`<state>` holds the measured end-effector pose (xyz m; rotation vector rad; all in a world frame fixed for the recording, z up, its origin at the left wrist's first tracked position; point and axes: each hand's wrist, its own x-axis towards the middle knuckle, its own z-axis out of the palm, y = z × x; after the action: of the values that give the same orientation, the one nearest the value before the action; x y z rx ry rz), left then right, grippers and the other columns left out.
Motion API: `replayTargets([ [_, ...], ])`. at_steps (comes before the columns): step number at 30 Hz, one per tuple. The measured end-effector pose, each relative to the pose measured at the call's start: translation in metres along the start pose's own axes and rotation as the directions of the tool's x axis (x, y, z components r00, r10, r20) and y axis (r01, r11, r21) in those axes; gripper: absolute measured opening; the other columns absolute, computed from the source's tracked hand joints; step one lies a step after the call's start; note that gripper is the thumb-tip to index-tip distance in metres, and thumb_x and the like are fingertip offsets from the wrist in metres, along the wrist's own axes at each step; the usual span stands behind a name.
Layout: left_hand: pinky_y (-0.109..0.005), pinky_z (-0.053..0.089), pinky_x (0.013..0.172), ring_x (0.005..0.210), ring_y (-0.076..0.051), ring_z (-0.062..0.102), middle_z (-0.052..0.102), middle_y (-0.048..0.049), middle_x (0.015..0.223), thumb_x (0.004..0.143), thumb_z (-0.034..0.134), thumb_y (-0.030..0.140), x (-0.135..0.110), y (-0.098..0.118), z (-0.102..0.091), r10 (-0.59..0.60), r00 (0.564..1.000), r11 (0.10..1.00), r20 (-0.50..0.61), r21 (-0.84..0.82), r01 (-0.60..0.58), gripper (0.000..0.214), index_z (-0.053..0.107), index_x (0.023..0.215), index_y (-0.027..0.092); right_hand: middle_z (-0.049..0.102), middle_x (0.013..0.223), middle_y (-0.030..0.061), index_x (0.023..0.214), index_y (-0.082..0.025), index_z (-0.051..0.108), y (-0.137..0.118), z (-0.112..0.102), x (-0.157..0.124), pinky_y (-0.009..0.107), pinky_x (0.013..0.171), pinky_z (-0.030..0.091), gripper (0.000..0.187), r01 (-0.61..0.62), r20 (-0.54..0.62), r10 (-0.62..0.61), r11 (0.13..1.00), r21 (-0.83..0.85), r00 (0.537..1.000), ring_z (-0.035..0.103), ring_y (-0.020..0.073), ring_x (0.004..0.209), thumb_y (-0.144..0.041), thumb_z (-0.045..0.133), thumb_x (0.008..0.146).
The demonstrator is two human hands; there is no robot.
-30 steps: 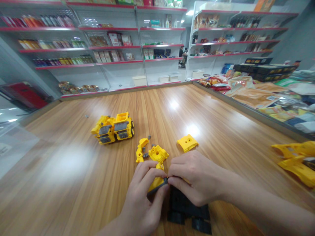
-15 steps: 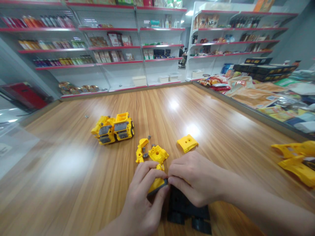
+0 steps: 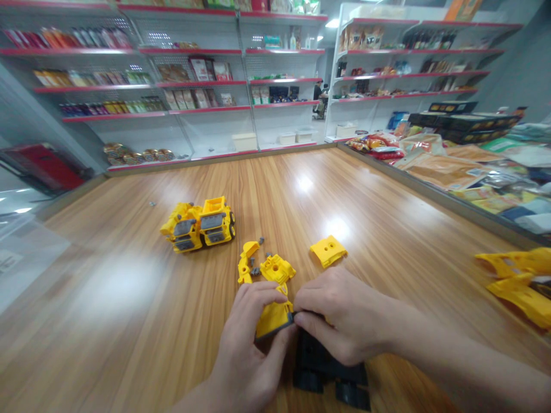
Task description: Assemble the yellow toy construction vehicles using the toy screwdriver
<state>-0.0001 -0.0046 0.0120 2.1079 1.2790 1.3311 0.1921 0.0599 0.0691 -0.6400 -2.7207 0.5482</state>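
My left hand and my right hand meet near the table's front edge. Both pinch a yellow toy piece with a dark grey rim. The left fingers curl over its top and the left thumb presses from below. Under my right hand lies a black toy chassis, partly hidden by the hand. Just beyond the hands lie loose yellow toy parts with small grey bits, and a flat yellow plate with two holes.
An assembled yellow toy truck stands farther back on the wooden table. More yellow toy parts lie at the right edge. Packaged goods cover a counter to the right. Store shelves line the back.
My left fingers have lifted off the yellow piece a little, so more of its yellow face shows. My right hand has shifted slightly toward me.
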Motion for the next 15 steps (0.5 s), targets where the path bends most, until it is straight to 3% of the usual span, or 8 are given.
replayTargets([
  [6, -0.036, 0.047, 0.086, 0.102, -0.021, 0.05, 0.054, -0.0072, 0.109, 0.08, 0.062, -0.001, 0.0016, 0.0051, -0.0047, 0.096, 0.995, 0.991, 0.04, 0.089, -0.099, 0.028, 0.059, 0.097, 0.021, 0.046, 0.054, -0.0059, 0.063, -0.015, 0.053, -0.0018, -0.0019, 0.0011, 0.019, 0.048, 0.026, 0.02, -0.132, 0.096, 0.115, 0.971, 0.201, 0.989, 0.038, 0.0052, 0.048, -0.014, 0.054, 0.083],
  [15, -0.041, 0.049, 0.089, 0.104, -0.024, 0.052, 0.055, -0.0099, 0.114, 0.076, 0.064, -0.004, -0.0016, 0.0016, -0.0053, 0.197, 0.98, 0.972, 0.012, 0.125, -0.197, 0.035, 0.063, 0.101, 0.022, 0.033, 0.052, -0.0068, 0.058, -0.016, 0.048, -0.006, -0.0051, 0.0031, 0.019, 0.04, 0.021, 0.028, -0.399, 0.281, 0.296, 0.793, 0.46, 0.913, 0.031, 0.0057, 0.047, -0.021, 0.051, 0.085],
])
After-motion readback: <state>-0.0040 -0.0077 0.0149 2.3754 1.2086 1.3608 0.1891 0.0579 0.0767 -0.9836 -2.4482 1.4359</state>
